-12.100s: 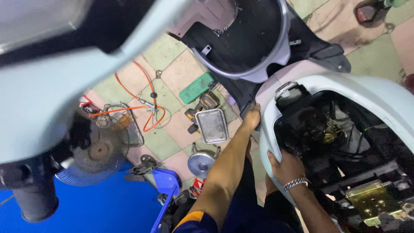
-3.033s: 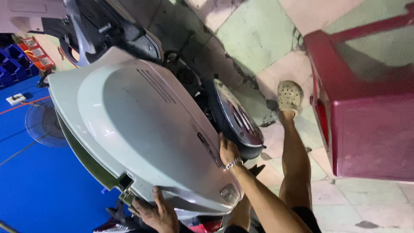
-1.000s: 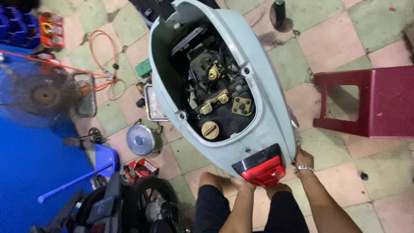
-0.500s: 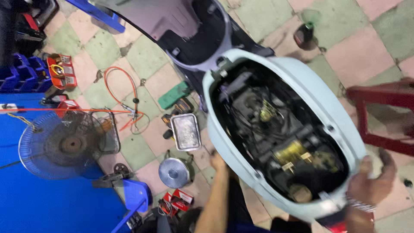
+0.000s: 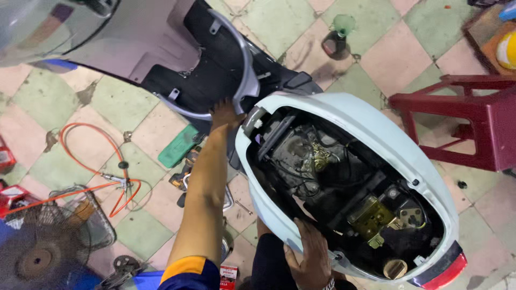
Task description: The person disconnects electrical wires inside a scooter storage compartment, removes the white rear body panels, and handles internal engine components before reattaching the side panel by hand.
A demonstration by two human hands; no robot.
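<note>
My left hand reaches up to the front end of the pale blue shell, fingers curled on its edge. My right hand grips the near rim, fingers wrapped around it. The shell's long axis runs front-left to rear-right, tail lamp away right.

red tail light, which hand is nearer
Right. The right hand grips the lower rim of the pale blue body shell, closer to the tail light; the left hand is up at the shell's front end.
</note>
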